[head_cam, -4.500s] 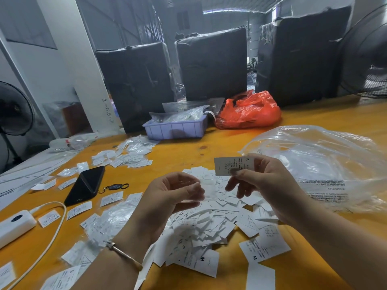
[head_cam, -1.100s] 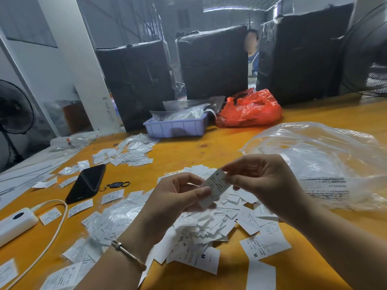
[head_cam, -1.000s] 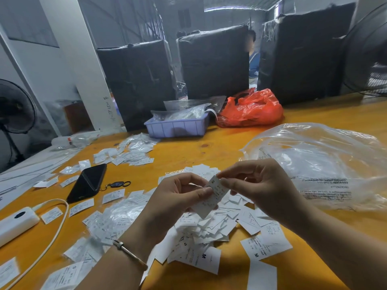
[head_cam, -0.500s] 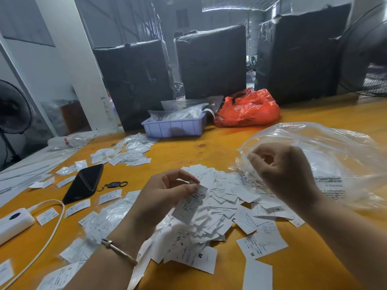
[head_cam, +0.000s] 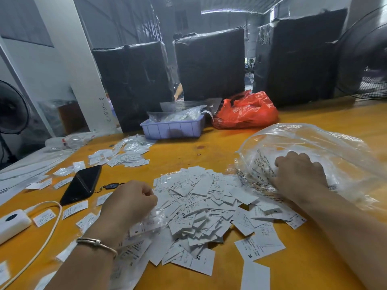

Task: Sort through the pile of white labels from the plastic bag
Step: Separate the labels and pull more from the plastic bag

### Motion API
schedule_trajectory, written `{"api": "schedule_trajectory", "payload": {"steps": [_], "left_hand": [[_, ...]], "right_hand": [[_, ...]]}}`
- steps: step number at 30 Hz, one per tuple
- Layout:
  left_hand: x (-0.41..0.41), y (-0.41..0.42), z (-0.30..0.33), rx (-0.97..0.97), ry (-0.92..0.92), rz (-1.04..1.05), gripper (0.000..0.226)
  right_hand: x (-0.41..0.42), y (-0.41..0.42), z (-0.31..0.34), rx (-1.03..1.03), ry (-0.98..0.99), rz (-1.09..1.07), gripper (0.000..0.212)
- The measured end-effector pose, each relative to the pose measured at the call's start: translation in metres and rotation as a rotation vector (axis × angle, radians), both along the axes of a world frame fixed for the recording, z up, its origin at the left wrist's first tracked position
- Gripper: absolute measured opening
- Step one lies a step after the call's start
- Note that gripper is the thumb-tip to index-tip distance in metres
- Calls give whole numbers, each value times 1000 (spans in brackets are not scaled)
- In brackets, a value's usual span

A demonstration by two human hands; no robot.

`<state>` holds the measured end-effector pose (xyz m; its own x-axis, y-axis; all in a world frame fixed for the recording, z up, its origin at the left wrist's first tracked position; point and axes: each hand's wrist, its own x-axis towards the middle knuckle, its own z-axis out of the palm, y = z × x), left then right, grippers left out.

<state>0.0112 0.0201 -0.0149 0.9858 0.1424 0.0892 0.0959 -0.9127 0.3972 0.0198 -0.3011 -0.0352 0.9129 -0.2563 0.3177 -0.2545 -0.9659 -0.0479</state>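
Note:
A loose pile of white labels (head_cam: 199,208) with size letters lies on the orange table (head_cam: 209,147) in front of me. My left hand (head_cam: 129,201) rests at the pile's left edge on a small clear sleeve (head_cam: 151,221). Its fingers are curled, and the white label it carried is hidden under them. The big clear plastic bag (head_cam: 324,147) lies crumpled to the right of the pile. My right hand (head_cam: 299,176) is palm down on the bag's printed mouth, fingers curled into the plastic.
A black phone (head_cam: 82,185), a key fob (head_cam: 111,186), a white power bank (head_cam: 10,221) and its cable (head_cam: 48,233) lie to the left. Sorted labels (head_cam: 125,155) sit further back. A lilac tray (head_cam: 173,127), a red bag (head_cam: 247,110) and black-wrapped bundles (head_cam: 209,63) line the far edge.
My right hand passed the label to my left and reached over to the big bag, now gripping its mouth. My left hand dropped with the label to the pile's left edge.

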Motion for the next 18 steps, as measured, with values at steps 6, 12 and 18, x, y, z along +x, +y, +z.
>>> {"api": "schedule_trajectory", "payload": {"steps": [6, 12, 18], "left_hand": [[-1, -2, -1, 69, 38, -10, 16], [2, -8, -7, 32, -13, -57, 19], [-2, -22, -11, -114, -142, -240, 25]], "right_hand": [[2, -4, -2, 30, -26, 26, 22], [1, -6, 1, 162, -83, 32, 19], [3, -4, 2, 202, -361, 53, 15]]}}
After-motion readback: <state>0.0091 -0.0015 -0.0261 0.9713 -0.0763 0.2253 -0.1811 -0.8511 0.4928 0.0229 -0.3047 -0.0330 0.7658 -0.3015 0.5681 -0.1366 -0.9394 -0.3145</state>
